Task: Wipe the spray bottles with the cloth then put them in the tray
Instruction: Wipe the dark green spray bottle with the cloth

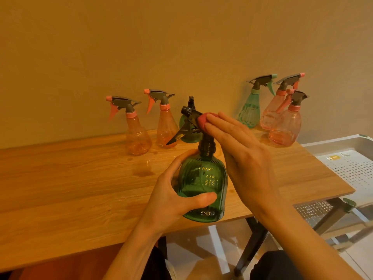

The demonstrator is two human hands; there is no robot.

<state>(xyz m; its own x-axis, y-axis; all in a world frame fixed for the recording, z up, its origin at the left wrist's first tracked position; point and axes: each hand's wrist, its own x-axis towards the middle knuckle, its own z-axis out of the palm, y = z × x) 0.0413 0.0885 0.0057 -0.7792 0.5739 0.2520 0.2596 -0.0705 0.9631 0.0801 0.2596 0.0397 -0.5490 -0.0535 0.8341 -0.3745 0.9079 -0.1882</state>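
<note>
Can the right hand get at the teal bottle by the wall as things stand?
Probably not yet. The path to the teal bottle looks clear, but the right hand is pressing the red cloth against the dark green bottle, held by the left hand.
</note>
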